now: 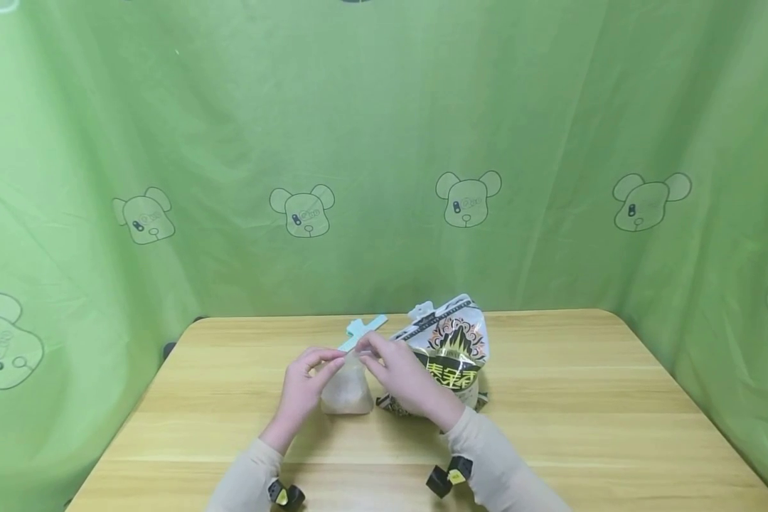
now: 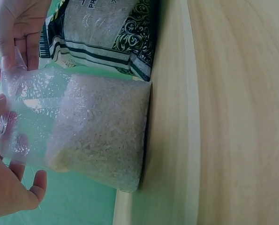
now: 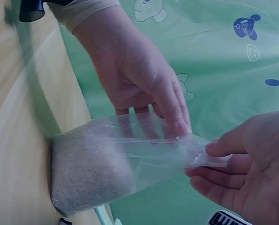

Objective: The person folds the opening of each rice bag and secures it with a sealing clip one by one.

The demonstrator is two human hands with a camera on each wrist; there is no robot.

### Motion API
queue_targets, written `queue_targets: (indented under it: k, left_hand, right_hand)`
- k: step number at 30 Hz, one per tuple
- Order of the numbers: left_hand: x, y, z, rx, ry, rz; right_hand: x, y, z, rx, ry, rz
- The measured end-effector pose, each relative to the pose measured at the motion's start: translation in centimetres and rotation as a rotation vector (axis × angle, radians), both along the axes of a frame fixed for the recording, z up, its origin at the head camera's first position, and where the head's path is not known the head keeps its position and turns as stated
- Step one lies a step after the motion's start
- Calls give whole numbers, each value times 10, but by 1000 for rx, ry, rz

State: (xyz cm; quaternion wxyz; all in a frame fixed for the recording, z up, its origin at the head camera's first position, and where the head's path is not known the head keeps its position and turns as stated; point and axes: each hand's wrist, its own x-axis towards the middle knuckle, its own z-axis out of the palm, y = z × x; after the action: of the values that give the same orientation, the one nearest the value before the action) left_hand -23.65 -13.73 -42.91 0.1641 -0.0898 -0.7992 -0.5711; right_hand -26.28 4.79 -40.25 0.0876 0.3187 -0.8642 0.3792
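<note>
Spotter: What are the fingers doing?

Me: On my feeds, the left hand (image 1: pixel 301 387) and the right hand (image 1: pixel 406 377) meet at the top of a clear bag (image 1: pixel 347 390). Each pinches the thin plastic between thumb and fingers, and the two sets of fingertips are just beside each other.

Spotter: And the bag itself?

Me: Directly below the fingertips, upright, its base on the table (image 1: pixel 582 398). I see whitish, rice-like grains filling the lower part; the plastic near the fingers is slack and wrinkled.

Spotter: Anything past the fingers?

Me: A turquoise clip (image 1: pixel 363 329) lies just beyond the fingertips, partly hidden by the right hand. To the right of the right fingers I have a printed package (image 1: pixel 454 338), with a white clip (image 1: pixel 421 310) at its slanted top edge.

Spotter: Farthest out?

Me: Well beyond the fingers, behind the table, I get a green curtain (image 1: pixel 384 107) printed with bear heads (image 1: pixel 468 203).
</note>
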Motion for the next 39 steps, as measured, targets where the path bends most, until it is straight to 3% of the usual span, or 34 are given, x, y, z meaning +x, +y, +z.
queue_targets:
  k: [4, 11, 18, 30, 39]
  left_hand:
    - [2, 0, 3, -38, 26, -6]
    - [-13, -5, -23, -57, 79, 42]
    - [-15, -10, -25, -80, 126, 37]
    - [-18, -22, -25, -70, -11, 77]
    - [-23, -31, -29, -60, -50, 35]
  right_hand:
    - [2, 3, 5, 7, -51, 2]
    - [1, 3, 5, -11, -54, 5]
    - [1, 3, 3, -8, -46, 3]
    - [2, 3, 5, -10, -52, 15]
    - [2, 2, 5, -11, -48, 16]
